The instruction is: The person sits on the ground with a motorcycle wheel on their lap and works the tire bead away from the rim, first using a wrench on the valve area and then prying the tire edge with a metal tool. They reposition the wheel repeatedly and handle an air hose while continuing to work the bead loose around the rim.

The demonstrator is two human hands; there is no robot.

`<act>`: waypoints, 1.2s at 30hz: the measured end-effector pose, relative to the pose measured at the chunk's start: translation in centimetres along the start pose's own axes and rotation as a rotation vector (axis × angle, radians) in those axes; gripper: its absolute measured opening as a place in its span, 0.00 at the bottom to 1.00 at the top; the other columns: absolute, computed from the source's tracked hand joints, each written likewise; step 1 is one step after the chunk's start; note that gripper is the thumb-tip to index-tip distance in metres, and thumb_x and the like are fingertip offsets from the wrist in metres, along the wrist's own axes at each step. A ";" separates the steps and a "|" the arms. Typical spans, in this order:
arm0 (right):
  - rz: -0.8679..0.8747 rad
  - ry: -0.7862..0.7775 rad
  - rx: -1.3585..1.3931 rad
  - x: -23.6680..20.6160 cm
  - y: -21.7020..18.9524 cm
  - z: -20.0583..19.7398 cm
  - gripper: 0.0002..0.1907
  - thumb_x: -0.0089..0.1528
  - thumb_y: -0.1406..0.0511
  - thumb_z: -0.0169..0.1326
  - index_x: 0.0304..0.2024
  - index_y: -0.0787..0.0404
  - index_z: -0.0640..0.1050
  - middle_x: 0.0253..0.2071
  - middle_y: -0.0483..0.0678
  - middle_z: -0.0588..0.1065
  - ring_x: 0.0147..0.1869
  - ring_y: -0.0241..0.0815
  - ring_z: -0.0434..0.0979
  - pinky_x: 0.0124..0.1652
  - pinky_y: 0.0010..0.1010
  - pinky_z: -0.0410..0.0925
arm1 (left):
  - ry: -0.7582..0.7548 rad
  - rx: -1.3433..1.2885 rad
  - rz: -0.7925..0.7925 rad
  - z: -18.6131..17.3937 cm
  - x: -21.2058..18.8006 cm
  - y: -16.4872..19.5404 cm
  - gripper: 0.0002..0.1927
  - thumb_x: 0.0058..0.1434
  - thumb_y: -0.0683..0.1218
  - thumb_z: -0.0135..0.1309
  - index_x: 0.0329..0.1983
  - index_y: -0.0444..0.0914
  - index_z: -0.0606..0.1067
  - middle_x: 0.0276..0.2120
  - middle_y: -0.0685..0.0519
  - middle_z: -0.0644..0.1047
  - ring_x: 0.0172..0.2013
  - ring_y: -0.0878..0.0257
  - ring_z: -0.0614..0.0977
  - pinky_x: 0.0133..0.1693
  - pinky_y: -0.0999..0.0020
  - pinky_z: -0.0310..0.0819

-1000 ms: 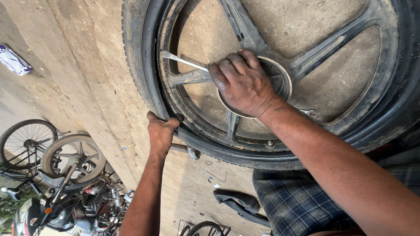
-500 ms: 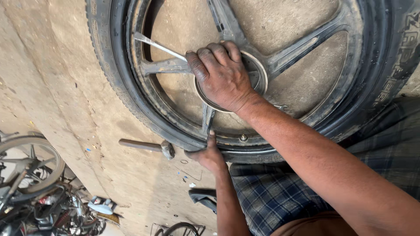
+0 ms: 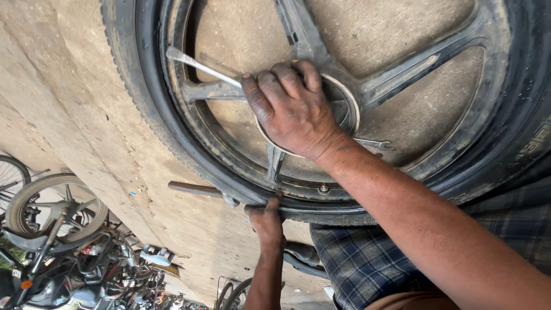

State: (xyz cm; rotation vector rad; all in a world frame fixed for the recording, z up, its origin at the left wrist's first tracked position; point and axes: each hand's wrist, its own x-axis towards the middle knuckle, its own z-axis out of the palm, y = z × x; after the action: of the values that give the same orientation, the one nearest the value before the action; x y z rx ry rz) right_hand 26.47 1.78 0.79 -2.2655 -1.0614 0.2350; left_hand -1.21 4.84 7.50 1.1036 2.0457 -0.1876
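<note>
A black motorcycle tyre (image 3: pixel 143 115) on a dark spoked alloy wheel (image 3: pixel 425 63) lies flat on the concrete floor. My right hand (image 3: pixel 293 109) rests palm down on the wheel's round hub (image 3: pixel 347 100), fingers closed over a thin metal lever (image 3: pixel 195 64) that sticks out to the upper left across a spoke. A wrench-like metal end (image 3: pixel 376 143) shows on the hand's other side. My left hand (image 3: pixel 267 221) grips the tyre's near edge at the bottom, fingers curled onto the sidewall.
A metal rod with a small head (image 3: pixel 195 188) lies on the floor beside the tyre, near my left hand. Checked cloth (image 3: pixel 367 258) covers my legs at the bottom. Parked motorcycles and loose wheels (image 3: pixel 51 201) crowd the lower left.
My left hand has slid along the tyre's edge toward me, past the metal rod. My right hand has stayed on the hub with the lever.
</note>
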 end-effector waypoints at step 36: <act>-0.008 0.018 -0.019 0.9 -0.6 0.1 0.19 0.69 0.65 0.53 0.62 0.64 0.74 0.53 0.48 0.72 0.61 0.44 0.70 0.64 0.45 0.59 | -0.497 1.031 0.842 5.5 -10.7 1.1 0.28 0.37 0.53 0.75 0.37 0.36 0.75 0.40 0.42 0.75 0.44 0.42 0.75 0.48 0.45 0.69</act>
State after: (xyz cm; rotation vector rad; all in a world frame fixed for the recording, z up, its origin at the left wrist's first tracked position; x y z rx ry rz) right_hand 26.63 2.77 1.14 -2.2754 -1.0670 0.2014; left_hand 6.17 -3.92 11.50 2.1469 0.8431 -1.0177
